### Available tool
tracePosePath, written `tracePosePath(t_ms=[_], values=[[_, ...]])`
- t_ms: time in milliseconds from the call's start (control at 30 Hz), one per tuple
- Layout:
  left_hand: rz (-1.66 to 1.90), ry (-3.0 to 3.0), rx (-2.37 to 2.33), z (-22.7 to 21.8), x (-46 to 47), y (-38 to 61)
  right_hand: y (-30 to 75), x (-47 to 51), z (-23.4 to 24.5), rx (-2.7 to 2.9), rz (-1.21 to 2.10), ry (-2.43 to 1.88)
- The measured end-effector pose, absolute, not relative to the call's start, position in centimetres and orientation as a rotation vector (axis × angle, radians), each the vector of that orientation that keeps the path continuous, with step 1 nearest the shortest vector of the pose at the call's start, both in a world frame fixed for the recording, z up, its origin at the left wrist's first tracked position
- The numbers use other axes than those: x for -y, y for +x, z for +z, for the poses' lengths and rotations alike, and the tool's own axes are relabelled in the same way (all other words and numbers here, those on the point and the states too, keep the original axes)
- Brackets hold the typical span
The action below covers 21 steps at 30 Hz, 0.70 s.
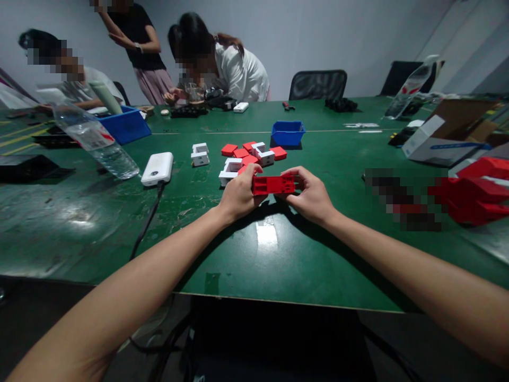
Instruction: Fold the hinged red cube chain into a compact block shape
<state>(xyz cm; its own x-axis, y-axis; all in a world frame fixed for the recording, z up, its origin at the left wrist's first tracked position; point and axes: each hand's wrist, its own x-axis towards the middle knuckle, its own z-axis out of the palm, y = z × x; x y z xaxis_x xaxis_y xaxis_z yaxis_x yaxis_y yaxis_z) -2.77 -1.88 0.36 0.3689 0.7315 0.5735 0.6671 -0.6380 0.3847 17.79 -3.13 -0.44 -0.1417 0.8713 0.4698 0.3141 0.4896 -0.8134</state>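
Note:
Between my two hands is a red plastic housing [274, 185], held level above the table with its ribbed, compartmented side toward me. My left hand [243, 194] grips its left end, thumb along the top edge. At the right end, my right hand [309, 194] closes on it with thumb and fingers. Just beyond lie several flat red plastic pieces [229, 149] in a loose heap. White U-shaped plastic parts stand among and beside them: one at the left [200, 154], one near my left hand [229, 171], and one on the heap [263, 154].
A small blue bin [288, 133] stands behind the heap. Left are a white power bank [157, 168] with a black cable and a tilted water bottle [95, 139]. An open carton [441, 130] and red objects [477, 193] occupy the right. Three people are across the green table [338, 265].

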Motion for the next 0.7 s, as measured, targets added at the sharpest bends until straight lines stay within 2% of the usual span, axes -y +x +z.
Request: tracePosePath(t_ms=[233, 433, 700], values=[[1.337, 2.630, -1.004, 0.16, 1.82, -2.89, 17.88, 2.98, -0.62, 1.714, 0.754, -1.030], [1.295, 2.727, -0.636, 0.49, 2.17, -2.75, 17.81, 2.93, -0.81, 1.777, 0.846, -0.974], [1.343, 2.696, -0.660, 0.22, 2.45, -2.35, 17.91, 3.03, -0.57, 1.878, 0.816, -0.983]])
